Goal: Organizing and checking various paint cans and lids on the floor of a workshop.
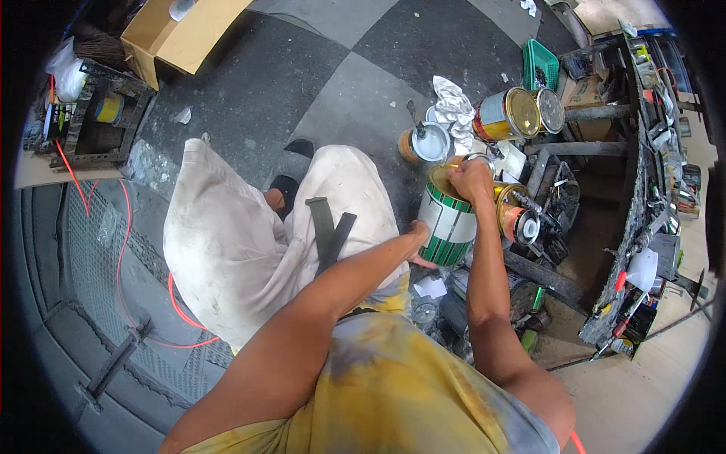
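Note:
A green and white paint can (pixel 446 225) stands tilted beside my right knee, its gold lid (pixel 440 180) on top. My left hand (pixel 418 242) grips the can's near left side, its fingers partly hidden by the can and wrist. At the lid's rim, my right hand (pixel 473 181) is closed, with a thin yellow end poking out of its fingers; the rest of that thing is hidden. Just beyond is a small open can (pixel 432 142) of pale grey paint with a dark-handled tool in it. Gold-lidded cans (pixel 507 198) stand right of my right wrist.
Crumpled white paper (pixel 454 102) lies by larger cans (pixel 522 112) at the far right. A cluttered, paint-crusted wooden shelf unit (pixel 612 197) borders the right side. A green basket (pixel 541 64) and a cardboard box (pixel 178 38) sit farther off. A red hose (pixel 125 227) runs at left.

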Demonstrator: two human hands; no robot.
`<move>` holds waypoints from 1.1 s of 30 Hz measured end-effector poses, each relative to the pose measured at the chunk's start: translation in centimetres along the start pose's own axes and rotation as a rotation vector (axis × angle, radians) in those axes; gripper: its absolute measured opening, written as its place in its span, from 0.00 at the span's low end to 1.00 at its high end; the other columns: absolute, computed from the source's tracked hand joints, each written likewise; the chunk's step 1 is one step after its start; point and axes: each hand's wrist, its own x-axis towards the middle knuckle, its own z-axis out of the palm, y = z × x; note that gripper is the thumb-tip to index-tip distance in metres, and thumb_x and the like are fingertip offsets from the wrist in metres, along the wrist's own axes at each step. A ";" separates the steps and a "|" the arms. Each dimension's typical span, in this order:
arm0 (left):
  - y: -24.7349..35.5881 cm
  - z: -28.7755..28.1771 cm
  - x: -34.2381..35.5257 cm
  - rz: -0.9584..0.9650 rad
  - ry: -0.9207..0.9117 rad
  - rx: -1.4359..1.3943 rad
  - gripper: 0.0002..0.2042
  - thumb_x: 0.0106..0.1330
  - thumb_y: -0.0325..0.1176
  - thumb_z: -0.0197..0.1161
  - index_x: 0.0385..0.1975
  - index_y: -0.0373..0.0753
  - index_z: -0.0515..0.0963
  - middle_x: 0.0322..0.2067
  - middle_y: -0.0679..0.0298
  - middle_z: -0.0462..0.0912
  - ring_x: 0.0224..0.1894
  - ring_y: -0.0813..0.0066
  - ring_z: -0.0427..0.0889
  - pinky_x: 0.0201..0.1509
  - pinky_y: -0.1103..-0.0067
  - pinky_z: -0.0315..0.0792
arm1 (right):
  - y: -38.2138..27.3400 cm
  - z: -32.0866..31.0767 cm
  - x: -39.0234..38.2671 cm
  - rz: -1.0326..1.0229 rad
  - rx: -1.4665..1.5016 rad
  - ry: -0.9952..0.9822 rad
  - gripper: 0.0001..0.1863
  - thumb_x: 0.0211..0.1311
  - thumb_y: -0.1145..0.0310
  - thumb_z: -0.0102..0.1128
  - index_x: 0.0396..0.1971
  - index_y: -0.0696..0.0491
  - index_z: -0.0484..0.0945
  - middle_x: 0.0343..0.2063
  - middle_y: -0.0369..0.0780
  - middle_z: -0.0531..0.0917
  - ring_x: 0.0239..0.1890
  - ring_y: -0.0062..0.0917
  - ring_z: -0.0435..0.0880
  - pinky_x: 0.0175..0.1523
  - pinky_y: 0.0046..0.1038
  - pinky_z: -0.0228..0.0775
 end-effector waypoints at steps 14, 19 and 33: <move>-0.6 0.8 1.0 0.075 0.112 0.043 0.38 0.69 0.58 0.18 0.58 0.35 0.68 0.46 0.44 0.80 0.42 0.42 0.83 0.41 0.50 0.81 | 0.2 -0.3 -0.2 0.023 0.022 -0.043 0.17 0.52 0.55 0.65 0.30 0.56 0.83 0.34 0.54 0.83 0.41 0.49 0.82 0.48 0.45 0.73; -0.4 0.4 1.6 0.028 0.160 0.015 0.38 0.69 0.58 0.18 0.58 0.35 0.68 0.45 0.44 0.80 0.42 0.41 0.83 0.41 0.50 0.81 | -0.5 -0.4 -0.2 0.030 0.008 -0.059 0.17 0.51 0.55 0.65 0.30 0.55 0.83 0.34 0.54 0.84 0.41 0.49 0.83 0.48 0.44 0.74; -1.0 -0.5 1.5 0.062 0.052 0.052 0.37 0.69 0.60 0.20 0.63 0.37 0.62 0.54 0.43 0.73 0.46 0.39 0.81 0.42 0.48 0.80 | 0.3 0.2 0.4 0.020 0.004 -0.066 0.18 0.50 0.54 0.65 0.30 0.55 0.85 0.33 0.53 0.84 0.40 0.46 0.84 0.48 0.43 0.74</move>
